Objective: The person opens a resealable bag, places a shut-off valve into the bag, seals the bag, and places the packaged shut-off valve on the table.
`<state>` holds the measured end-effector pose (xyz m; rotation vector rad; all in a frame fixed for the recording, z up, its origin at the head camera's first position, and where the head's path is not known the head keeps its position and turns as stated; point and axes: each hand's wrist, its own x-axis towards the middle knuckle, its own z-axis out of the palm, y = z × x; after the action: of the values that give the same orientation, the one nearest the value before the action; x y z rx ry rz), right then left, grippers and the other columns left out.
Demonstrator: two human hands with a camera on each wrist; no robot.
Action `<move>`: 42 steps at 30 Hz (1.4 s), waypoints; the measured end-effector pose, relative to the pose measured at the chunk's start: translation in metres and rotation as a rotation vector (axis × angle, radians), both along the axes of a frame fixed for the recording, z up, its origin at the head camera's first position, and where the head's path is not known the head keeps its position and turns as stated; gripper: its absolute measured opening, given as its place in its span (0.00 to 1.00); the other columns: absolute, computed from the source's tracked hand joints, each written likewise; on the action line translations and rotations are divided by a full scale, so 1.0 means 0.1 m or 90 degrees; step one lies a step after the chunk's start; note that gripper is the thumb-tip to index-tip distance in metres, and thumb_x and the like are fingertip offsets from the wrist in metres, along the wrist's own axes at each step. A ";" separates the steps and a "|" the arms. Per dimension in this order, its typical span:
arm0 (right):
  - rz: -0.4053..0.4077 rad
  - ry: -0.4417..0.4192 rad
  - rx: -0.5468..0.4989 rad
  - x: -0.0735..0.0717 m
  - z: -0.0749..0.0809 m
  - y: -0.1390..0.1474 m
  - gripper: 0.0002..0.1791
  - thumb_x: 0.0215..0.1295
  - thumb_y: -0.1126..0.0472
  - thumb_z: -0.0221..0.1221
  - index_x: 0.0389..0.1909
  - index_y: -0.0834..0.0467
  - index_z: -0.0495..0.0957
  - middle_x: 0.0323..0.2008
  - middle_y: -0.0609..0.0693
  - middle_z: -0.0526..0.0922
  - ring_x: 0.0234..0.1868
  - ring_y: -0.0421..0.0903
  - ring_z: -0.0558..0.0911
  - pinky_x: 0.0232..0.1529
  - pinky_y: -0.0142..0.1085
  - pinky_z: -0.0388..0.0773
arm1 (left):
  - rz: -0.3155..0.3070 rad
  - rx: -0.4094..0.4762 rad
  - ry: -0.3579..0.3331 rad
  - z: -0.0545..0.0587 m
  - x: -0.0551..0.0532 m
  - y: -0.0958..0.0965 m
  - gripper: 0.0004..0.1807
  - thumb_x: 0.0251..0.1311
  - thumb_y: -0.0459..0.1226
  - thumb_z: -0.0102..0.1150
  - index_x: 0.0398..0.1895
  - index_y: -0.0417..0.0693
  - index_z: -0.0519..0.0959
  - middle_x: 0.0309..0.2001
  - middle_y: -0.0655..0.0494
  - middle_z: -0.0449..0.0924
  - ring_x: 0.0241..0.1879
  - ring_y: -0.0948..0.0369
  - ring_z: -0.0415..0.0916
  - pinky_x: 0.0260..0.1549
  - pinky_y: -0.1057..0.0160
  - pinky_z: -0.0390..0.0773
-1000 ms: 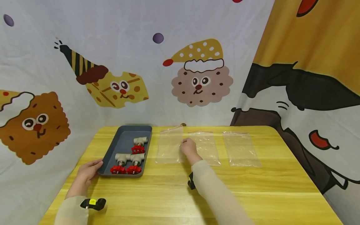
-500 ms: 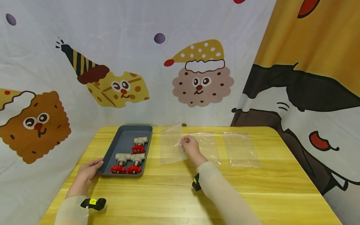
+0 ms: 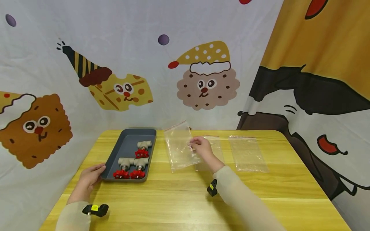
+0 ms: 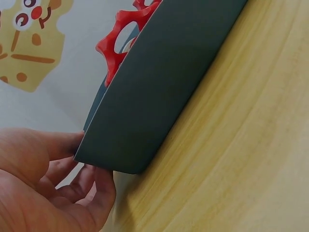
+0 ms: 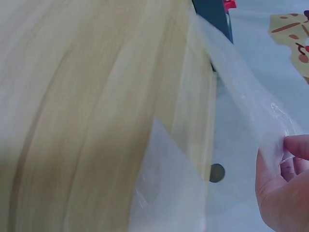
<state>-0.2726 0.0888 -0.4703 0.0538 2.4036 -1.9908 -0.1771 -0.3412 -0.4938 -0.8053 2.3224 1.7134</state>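
Observation:
My left hand [image 3: 90,175] grips the near left corner of a grey tray [image 3: 115,144]; in the left wrist view the thumb is on its rim and the fingers curl beneath. Inside the tray lie three pipe valves with pale bodies and red handwheels, one valve [image 3: 143,148] behind the other two. With thumb and fingers my right hand [image 3: 202,149] pinches the right edge of a clear zip bag [image 3: 177,147]. That bag is raised and tilted, as the right wrist view [image 5: 236,82] also shows. Part of a second zip bag [image 3: 216,149] is hidden behind the hand.
A third zip bag [image 3: 248,154] lies flat on the wooden table [image 3: 162,202], farther right. Behind the table's back edge hangs a white curtain [image 3: 162,83] printed with cartoon figures. A black wrist camera [image 3: 212,188] sits on the right sleeve.
My right hand has lifted the left zip bag off the table and moved a little to the right with it, so the bag now overlaps the middle one. My left hand stays on the tray.

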 end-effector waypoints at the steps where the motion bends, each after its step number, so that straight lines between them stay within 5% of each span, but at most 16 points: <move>1: 0.003 0.002 -0.002 0.01 0.01 0.03 0.07 0.62 0.72 0.58 0.40 0.67 0.77 0.38 0.61 0.84 0.29 0.40 0.82 0.28 0.34 0.81 | 0.004 0.000 -0.003 0.00 0.00 0.00 0.34 0.67 0.47 0.51 0.68 0.35 0.60 0.68 0.33 0.56 0.35 0.74 0.72 0.32 0.73 0.76; 8: 0.032 0.012 0.013 0.06 0.11 0.23 0.06 0.63 0.70 0.58 0.39 0.66 0.77 0.38 0.59 0.84 0.29 0.40 0.82 0.29 0.32 0.80 | 0.020 -0.029 0.001 -0.01 0.01 0.02 0.33 0.66 0.48 0.51 0.67 0.35 0.63 0.66 0.33 0.60 0.33 0.71 0.72 0.31 0.72 0.75; 16: 0.066 0.024 0.036 0.16 0.18 0.40 0.06 0.63 0.69 0.58 0.39 0.66 0.77 0.35 0.57 0.84 0.29 0.40 0.81 0.29 0.32 0.80 | 0.012 -0.032 0.017 -0.02 0.01 0.04 0.32 0.67 0.47 0.50 0.67 0.34 0.63 0.67 0.33 0.59 0.31 0.79 0.68 0.31 0.77 0.74; 20: 0.095 0.035 0.061 0.23 0.23 0.48 0.06 0.65 0.67 0.57 0.39 0.65 0.78 0.36 0.58 0.83 0.32 0.42 0.80 0.32 0.33 0.79 | 0.014 -0.077 0.025 -0.02 0.02 0.07 0.31 0.67 0.47 0.49 0.66 0.34 0.64 0.66 0.33 0.60 0.46 0.61 0.73 0.33 0.75 0.71; 23: 0.124 0.066 0.069 0.28 0.25 0.56 0.04 0.65 0.68 0.55 0.38 0.63 0.78 0.35 0.56 0.83 0.32 0.43 0.80 0.32 0.33 0.79 | 0.008 -0.116 0.032 0.03 0.03 0.14 0.29 0.69 0.46 0.45 0.65 0.32 0.65 0.66 0.32 0.59 0.60 0.44 0.63 0.46 0.61 0.74; 26: 0.151 0.103 0.072 0.30 0.27 0.64 0.04 0.64 0.70 0.55 0.36 0.62 0.78 0.34 0.54 0.84 0.31 0.43 0.80 0.31 0.33 0.79 | -0.011 -0.170 0.042 0.10 0.05 0.22 0.28 0.70 0.43 0.43 0.64 0.31 0.65 0.63 0.30 0.62 0.60 0.40 0.62 0.56 0.46 0.67; 29: 0.169 0.103 0.085 0.33 0.30 0.71 0.04 0.64 0.70 0.55 0.37 0.63 0.78 0.35 0.56 0.83 0.32 0.43 0.81 0.32 0.33 0.79 | -0.028 -0.235 0.059 0.17 0.04 0.30 0.28 0.68 0.42 0.44 0.65 0.30 0.62 0.61 0.29 0.63 0.58 0.37 0.63 0.55 0.43 0.67; 33: 0.194 0.085 0.101 0.37 0.35 0.81 0.06 0.65 0.69 0.55 0.40 0.65 0.77 0.38 0.60 0.82 0.35 0.45 0.81 0.35 0.34 0.81 | -0.006 -0.304 0.106 0.24 0.01 0.42 0.32 0.65 0.40 0.48 0.68 0.31 0.56 0.61 0.26 0.59 0.60 0.33 0.55 0.55 0.40 0.60; 38: 0.230 0.095 0.097 0.43 0.40 0.94 0.07 0.66 0.68 0.54 0.41 0.67 0.76 0.39 0.63 0.81 0.37 0.50 0.81 0.36 0.39 0.81 | 0.025 -0.333 0.219 0.38 -0.02 0.73 0.33 0.62 0.36 0.52 0.68 0.33 0.56 0.62 0.27 0.57 0.61 0.33 0.51 0.57 0.38 0.54; 42: 0.251 0.092 0.098 0.46 0.43 1.02 0.06 0.67 0.68 0.53 0.39 0.66 0.77 0.38 0.62 0.80 0.36 0.50 0.81 0.35 0.38 0.81 | -0.026 -0.321 0.306 0.49 -0.05 1.04 0.31 0.62 0.35 0.54 0.67 0.36 0.59 0.61 0.33 0.60 0.59 0.38 0.57 0.56 0.41 0.60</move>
<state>-0.2264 0.1907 -0.4276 -0.5361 2.4060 -1.6838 -0.1821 -0.2371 -0.4452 -0.4247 3.1415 1.4362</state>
